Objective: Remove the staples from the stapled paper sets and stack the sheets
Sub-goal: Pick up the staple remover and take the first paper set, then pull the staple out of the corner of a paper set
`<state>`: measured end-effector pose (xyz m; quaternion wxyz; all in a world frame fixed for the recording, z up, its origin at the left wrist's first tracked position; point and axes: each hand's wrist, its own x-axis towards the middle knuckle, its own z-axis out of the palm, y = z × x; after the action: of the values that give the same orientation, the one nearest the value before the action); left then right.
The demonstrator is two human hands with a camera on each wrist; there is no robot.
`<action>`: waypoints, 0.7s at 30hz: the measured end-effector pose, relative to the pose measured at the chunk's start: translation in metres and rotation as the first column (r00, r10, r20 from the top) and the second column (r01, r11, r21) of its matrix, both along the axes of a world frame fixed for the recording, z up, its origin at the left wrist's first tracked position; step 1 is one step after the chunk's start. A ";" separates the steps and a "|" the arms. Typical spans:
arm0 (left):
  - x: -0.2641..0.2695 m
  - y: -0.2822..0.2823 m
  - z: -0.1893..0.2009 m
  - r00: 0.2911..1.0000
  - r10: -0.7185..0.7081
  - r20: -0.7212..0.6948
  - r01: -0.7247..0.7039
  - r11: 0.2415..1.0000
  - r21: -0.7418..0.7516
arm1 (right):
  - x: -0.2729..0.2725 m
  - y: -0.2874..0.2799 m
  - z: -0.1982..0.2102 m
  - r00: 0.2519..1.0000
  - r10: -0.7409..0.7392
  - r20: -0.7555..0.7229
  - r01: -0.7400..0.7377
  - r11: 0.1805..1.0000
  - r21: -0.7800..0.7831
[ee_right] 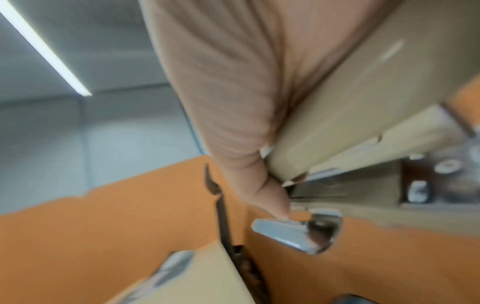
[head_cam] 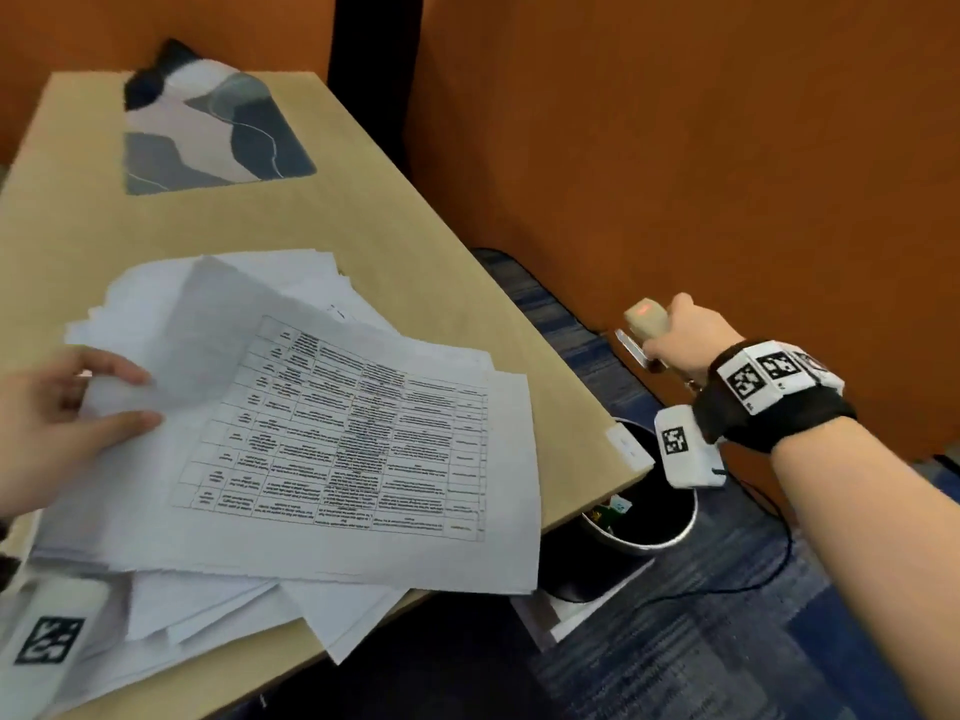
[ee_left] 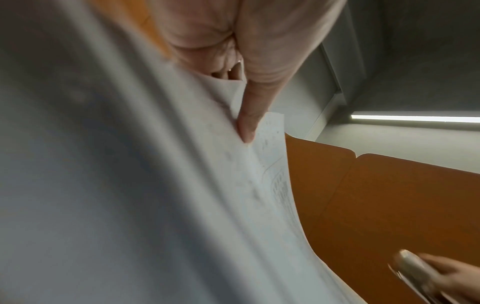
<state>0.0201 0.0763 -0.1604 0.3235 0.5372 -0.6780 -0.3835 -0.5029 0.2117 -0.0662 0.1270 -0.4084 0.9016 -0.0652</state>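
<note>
Papers (head_cam: 332, 459) lie in a loose, fanned pile across the lower left and centre of the head view, on a tan tabletop (head_cam: 363, 210). The top sheet (head_cam: 343, 433) carries a printed grid of text. Its left corner is lifted and curled up off the pile. Lower sheets stick out past the tabletop's near edge at the bottom of the frame.

At the left edge, the left hand (head_cam: 57, 413) pinches that lifted corner, thumb above and fingers below. The left wrist view shows a finger (ee_left: 249, 115) pressed against the curled white paper; the rest of that view is blurred.

At the right of the head view, well apart from the pile and beyond the tabletop's edge, the right hand (head_cam: 685, 340) is closed around a beige stapler (head_cam: 644, 322) with a metal base. The right wrist view, blurred, shows the thumb (ee_right: 262, 185) lying along the stapler's beige body, with a shiny metal tip below it.

Under that hand, on blue carpet (head_cam: 727, 641), stands a round bin (head_cam: 670, 527), partly tucked beneath the tabletop corner. A black wrist strap (head_cam: 769, 407) with square black-and-white markers wraps the right wrist.

In the upper left, a grey and white patterned mat (head_cam: 208, 132) lies on the tabletop. Orange partition walls (head_cam: 675, 148) fill the background.
</note>
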 end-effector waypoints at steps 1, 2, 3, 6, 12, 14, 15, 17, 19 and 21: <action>-0.007 0.014 0.022 1.000 0.004 0.003 -0.004 1.000 -0.018 | 0.014 -0.017 0.015 0.995 0.098 -0.033 -0.100 0.994 -0.047; -0.019 0.022 0.038 0.998 0.047 0.044 -0.045 0.998 -0.049 | 0.031 -0.035 0.028 0.977 0.198 -0.076 -0.203 0.976 -0.078; -0.024 0.026 0.050 0.999 0.026 0.038 -0.023 0.998 -0.065 | 0.048 -0.054 0.037 0.946 0.296 -0.130 -0.308 0.948 -0.082; -0.035 0.035 0.076 1.000 0.012 0.014 -0.010 0.992 -0.122 | 0.101 -0.114 0.040 0.811 0.531 -0.246 -0.540 0.841 0.035; -0.041 0.036 0.094 0.977 0.121 0.177 -0.081 0.972 -0.219 | 0.161 -0.178 -0.001 0.633 0.732 -0.252 -0.660 0.680 0.320; -0.043 0.036 0.096 0.984 0.089 0.156 -0.059 0.981 -0.185 | 0.167 -0.184 -0.010 0.629 0.743 -0.229 -0.664 0.667 0.339; -0.042 0.036 0.096 0.986 0.074 0.146 -0.047 0.983 -0.180 | 0.169 -0.186 -0.014 0.635 0.743 -0.212 -0.661 0.665 0.348; -0.042 0.034 0.097 0.988 0.045 0.146 -0.018 0.983 -0.182 | 0.171 -0.187 -0.021 0.654 0.734 -0.183 -0.646 0.668 0.370; -0.044 0.033 0.098 0.986 0.029 0.165 0.004 0.980 -0.198 | 0.174 -0.185 -0.020 0.694 0.704 -0.149 -0.631 0.695 0.344; -0.045 0.031 0.099 0.981 0.015 0.194 0.029 0.975 -0.221 | 0.179 -0.178 -0.008 0.737 0.674 -0.045 -0.654 0.729 0.202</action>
<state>-0.0246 0.1077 -0.0611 0.3127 0.5301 -0.7469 -0.2518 -0.3244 0.0337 -0.0741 0.1244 -0.6945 0.7034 0.0863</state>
